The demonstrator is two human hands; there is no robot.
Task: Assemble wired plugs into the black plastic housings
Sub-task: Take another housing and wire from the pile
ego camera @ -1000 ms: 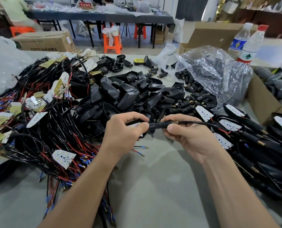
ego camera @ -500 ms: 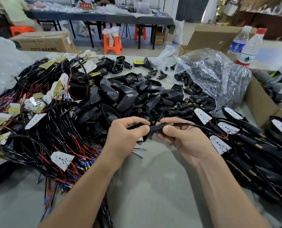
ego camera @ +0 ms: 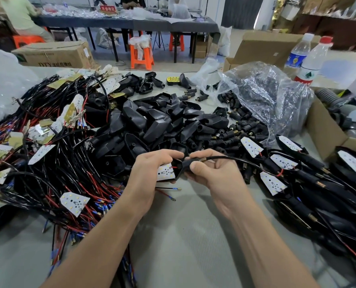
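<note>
Item: black housing [ego camera: 179, 170], LED board [ego camera: 165, 172] showing, clasped in left grip [ego camera: 152, 175]. Wired plug [ego camera: 191, 162], pinched by right grip [ego camera: 214, 177], sits between both grips, touching the housing. Long axis roughly level, nose toward left grip, wire [ego camera: 231, 158] trailing rightward. Right grip nearer.

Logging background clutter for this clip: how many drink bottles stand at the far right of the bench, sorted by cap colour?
White-capped bottle: 1
Red-capped bottle: 1
Total: 2
</note>
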